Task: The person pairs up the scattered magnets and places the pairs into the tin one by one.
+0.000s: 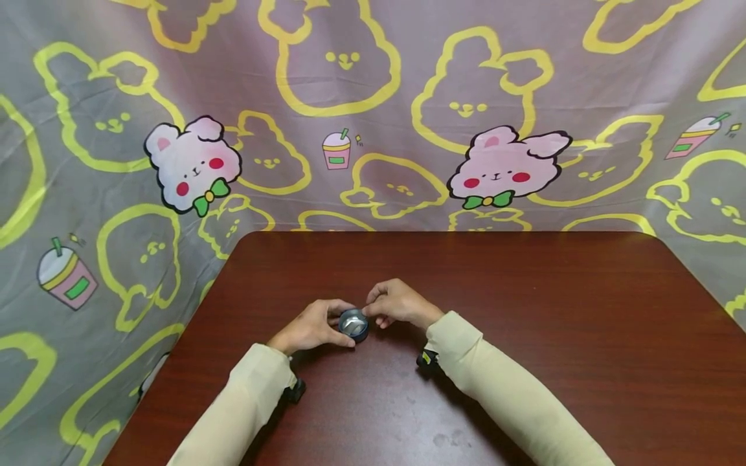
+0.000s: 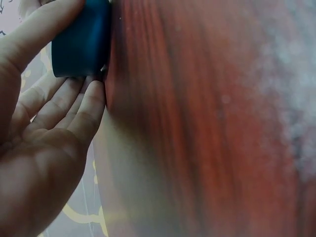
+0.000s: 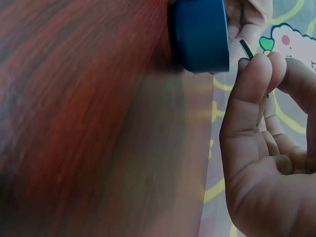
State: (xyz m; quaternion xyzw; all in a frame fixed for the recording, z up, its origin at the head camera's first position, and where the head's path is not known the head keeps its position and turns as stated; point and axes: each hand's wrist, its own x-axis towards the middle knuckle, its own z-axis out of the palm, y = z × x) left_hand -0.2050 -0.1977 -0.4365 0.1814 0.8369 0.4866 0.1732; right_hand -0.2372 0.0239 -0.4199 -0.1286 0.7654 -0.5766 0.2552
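Observation:
A small round dark blue container [image 1: 353,325] stands on the table, its opening upward and something silvery and shiny inside. My left hand [image 1: 317,325] holds it from the left, thumb on the near side and fingers round the far side. The left wrist view shows the container's smooth blue wall [image 2: 81,42] between thumb and fingers. Close to its right rim is my right hand [image 1: 401,303], thumb and forefinger pinched together. A thin dark strip [image 3: 246,50] sticks out from those fingertips in the right wrist view; its kind cannot be told.
The dark reddish-brown wooden table [image 1: 524,310] has rounded far corners. A patterned cloth curtain [image 1: 402,129] with cartoon rabbits hangs behind it and along its left side. Dark wrist cameras sit under both cuffs.

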